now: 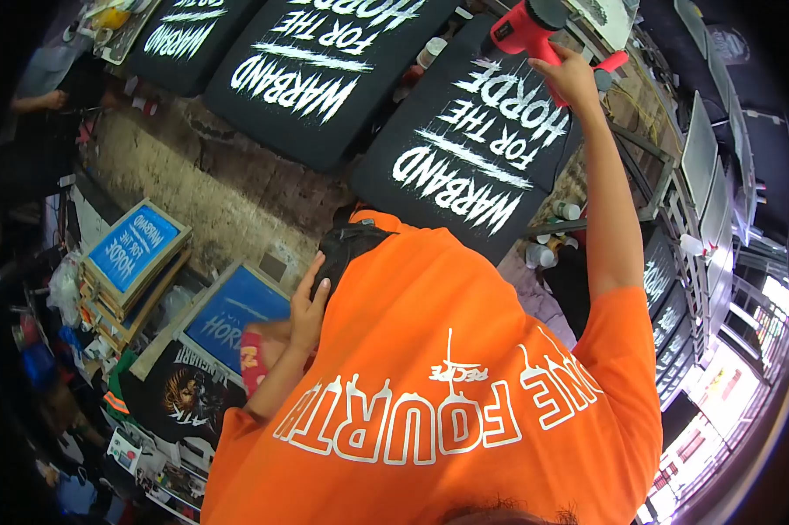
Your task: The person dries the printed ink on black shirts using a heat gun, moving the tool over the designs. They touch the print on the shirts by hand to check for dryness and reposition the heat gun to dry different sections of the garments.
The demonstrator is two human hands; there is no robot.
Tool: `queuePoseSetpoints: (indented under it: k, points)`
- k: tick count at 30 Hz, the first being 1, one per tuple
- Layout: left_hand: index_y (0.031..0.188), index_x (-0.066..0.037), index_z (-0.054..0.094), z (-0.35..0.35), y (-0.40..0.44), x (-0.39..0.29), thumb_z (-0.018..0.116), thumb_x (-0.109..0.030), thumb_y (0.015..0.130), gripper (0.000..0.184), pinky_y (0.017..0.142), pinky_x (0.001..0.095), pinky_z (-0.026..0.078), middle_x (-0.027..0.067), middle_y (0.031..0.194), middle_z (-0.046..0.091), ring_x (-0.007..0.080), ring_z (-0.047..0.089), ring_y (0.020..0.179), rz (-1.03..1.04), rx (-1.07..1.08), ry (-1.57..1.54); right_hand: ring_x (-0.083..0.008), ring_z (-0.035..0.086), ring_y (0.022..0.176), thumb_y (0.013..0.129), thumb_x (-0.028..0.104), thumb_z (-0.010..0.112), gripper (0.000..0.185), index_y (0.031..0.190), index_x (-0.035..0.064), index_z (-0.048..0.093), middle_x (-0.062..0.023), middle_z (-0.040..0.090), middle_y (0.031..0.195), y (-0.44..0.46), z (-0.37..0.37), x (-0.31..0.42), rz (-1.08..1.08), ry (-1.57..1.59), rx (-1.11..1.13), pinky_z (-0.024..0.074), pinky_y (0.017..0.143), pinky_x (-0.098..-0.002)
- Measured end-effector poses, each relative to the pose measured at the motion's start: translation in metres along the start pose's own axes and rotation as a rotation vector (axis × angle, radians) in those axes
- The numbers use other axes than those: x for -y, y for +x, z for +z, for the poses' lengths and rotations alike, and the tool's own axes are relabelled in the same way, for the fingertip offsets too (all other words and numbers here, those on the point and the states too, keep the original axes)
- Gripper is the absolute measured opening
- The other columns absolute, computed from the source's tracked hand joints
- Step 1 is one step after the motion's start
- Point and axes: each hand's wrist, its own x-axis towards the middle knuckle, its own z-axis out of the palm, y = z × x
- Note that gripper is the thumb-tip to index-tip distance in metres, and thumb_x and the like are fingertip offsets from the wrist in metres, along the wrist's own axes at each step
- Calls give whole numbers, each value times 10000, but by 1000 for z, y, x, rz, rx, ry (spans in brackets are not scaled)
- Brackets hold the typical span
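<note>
My right hand (574, 77) is raised at the upper right, its fingers wrapped round the handle of a red heat gun (519, 33) with a black end. Below the gun lies a black shirt (386, 153) printed in white with WARBAND FOR THE HORDE. At the left edge of my orange shirt (464, 350), my left hand (309, 306) has its fingers extended beside a dark item (352, 248) at my waist. It shows nothing held. Red patterned fabric (253, 357) shows near its wrist.
Two more printed black shirts (281, 131) (154, 61) lie at the upper left. Framed blue screens (136, 248) (228, 306) stand at the left. Cups (430, 52) (566, 211) sit beside the near printed shirt. Another person's arm (40, 103) shows at the far left. Metal racks (674, 197) line the right.
</note>
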Motion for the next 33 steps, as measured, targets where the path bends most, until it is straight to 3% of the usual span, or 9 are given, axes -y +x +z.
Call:
queuePoseSetpoints:
  k: [4,6,9,28,31,33]
  points:
    - [1510,39,497,0,0,1,549,-177,1073,490,1231,390,300,206,1587,485,298,419,1502,19,1,16,-190,722,657,828,420,820,659,1411,151,668,-83,737,744,5,-1,14,2,-28,-15,566,675,-360]
    - [1511,36,498,-1,0,-2,548,-177,1074,489,1231,391,299,204,1587,486,298,418,1504,6,11,31,-171,703,610,842,400,812,641,1418,161,664,-80,730,735,4,-4,15,117,162,60,558,625,-347]
    - [1513,30,499,0,1,0,548,-179,1074,488,1232,393,299,203,1588,485,299,415,1506,1,18,38,-159,687,577,849,384,810,632,1417,148,663,-78,721,722,3,-2,18,72,104,16,550,597,-340]
    - [1524,26,488,-1,4,-3,545,-190,1082,495,1232,404,306,202,1604,463,303,398,1517,-26,28,12,-169,693,584,835,395,827,666,1419,123,657,-89,733,740,-8,-22,9,140,165,75,549,587,-342]
    - [1525,26,487,-3,4,-2,544,-183,1083,492,1232,402,308,200,1607,460,304,394,1520,-11,30,15,-167,688,578,837,383,825,665,1428,131,651,-79,727,732,-12,-24,4,101,41,78,543,572,-343]
    - [1526,24,486,-3,3,-1,544,-186,1083,493,1232,402,308,199,1608,459,304,393,1520,-7,30,19,-151,704,651,826,402,847,683,1408,95,662,-97,727,779,-15,-25,-9,134,153,67,546,616,-310]
